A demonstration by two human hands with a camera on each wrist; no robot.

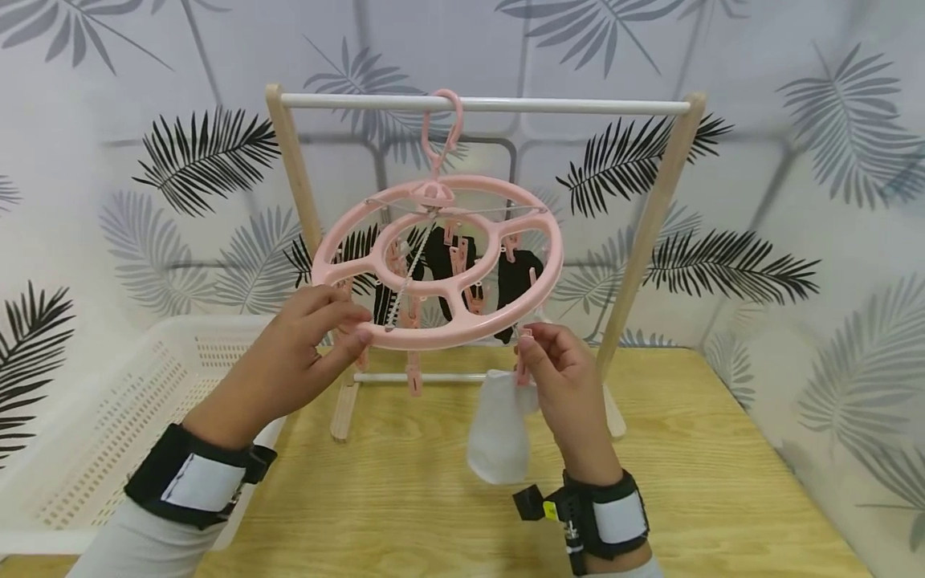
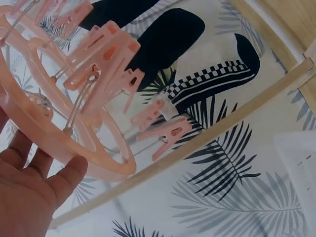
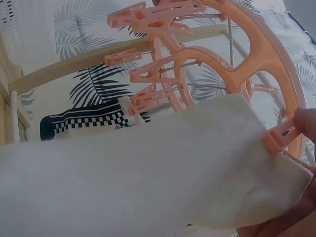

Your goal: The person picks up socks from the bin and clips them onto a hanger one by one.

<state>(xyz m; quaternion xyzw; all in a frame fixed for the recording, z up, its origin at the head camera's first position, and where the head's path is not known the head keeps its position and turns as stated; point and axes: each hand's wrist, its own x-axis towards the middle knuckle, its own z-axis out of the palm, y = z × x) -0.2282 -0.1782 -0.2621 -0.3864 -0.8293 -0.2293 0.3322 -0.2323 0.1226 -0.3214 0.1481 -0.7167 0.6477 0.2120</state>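
A round pink clip hanger (image 1: 471, 325) hangs by its hook from the rack's white bar, its ring tilted. My left hand (image 1: 289, 345) grips the ring's near left rim, thumb on top and fingers beneath. At the near right, my right hand (image 1: 574, 393) pinches a pink clothespin (image 1: 523, 371). The clothespin's jaws are on the open edge of a white sock (image 1: 499, 437), which dangles toe down. In the right wrist view the white sock (image 3: 123, 177) fills much of the foreground, the thumb (image 3: 307, 123) on the clothespin. Black socks (image 1: 516, 281) hang at the far side.
A wooden rack with a white top bar (image 1: 564, 105) stands on the wood-grain table (image 1: 405, 498). To the left is a white slatted basket (image 1: 94, 449). Several pink clothespins (image 1: 414, 377) dangle under the ring. One dark sock has a checkered band (image 2: 212, 79). Leaf-patterned cloth (image 1: 780, 201) lies behind.
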